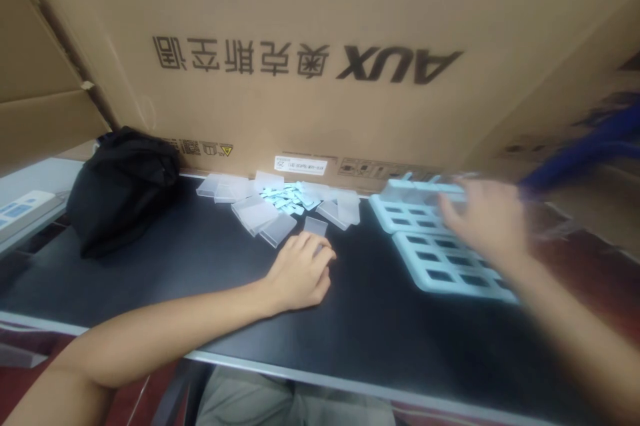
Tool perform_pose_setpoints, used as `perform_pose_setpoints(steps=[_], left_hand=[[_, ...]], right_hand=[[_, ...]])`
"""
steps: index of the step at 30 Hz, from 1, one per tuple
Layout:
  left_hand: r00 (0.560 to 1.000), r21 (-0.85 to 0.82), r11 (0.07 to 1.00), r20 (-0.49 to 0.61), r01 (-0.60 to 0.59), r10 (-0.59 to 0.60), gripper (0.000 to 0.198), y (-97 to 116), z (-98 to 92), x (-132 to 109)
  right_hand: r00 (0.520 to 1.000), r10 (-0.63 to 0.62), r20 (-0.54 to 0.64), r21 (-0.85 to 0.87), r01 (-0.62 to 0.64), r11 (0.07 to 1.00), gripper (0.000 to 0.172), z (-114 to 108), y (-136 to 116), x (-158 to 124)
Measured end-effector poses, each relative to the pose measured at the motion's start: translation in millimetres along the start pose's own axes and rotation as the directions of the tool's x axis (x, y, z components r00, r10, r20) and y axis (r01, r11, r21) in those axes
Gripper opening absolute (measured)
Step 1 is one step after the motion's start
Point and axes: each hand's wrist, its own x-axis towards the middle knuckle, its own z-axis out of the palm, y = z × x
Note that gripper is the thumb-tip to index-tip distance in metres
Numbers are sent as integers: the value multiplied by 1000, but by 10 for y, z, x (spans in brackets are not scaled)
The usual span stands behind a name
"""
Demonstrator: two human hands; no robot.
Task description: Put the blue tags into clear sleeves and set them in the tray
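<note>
My left hand (301, 271) rests on the black table top with its fingers curled round a small clear plastic sleeve (315, 226), whose flat end juts out past the knuckles. Beyond it lies a loose spread of similar clear sleeves (253, 214), with a heap of small light-blue pieces (290, 197) among them. My right hand (487, 219), smeared by motion, is over the far right part of a light-blue plastic grid rack (407, 229). Its thumb stands apart, but whether the fingers hold anything is unclear. Some translucent sleeves (397, 190) stand in the rack's back row.
A large cardboard box (300, 106) with upside-down lettering walls off the back of the table (165, 279). A black cloth bundle (123, 193) sits at the left, near a white power strip (27, 213). Something blue and blurred (580, 153) is at the far right.
</note>
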Motion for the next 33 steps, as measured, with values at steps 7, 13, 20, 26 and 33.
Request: perform_pose_setpoints(steps=[7,13,20,26,33], left_hand=[[998,123,992,61,-10,2,28,-31,22,-5],[995,137,990,97,-10,-3,24,-28,45,-3],[995,168,986,87,23,-38,30,-21,37,9],[996,145,989,79,20,-32,33,-38,60,-11],[996,182,983,85,19,-35,28,-39,77,-24]], right_hand=[[887,-460,44,336,420,843,36,-413,-1247,123],[694,-656,299,411,527,744,31,-571,-2070,337],[626,-681,380,363,576,732,34,-362,-2450,433],[626,-668,404,336,578,744,37,-285,-2528,373],[631,-659,410,323,575,752,47,-302,-2529,364]])
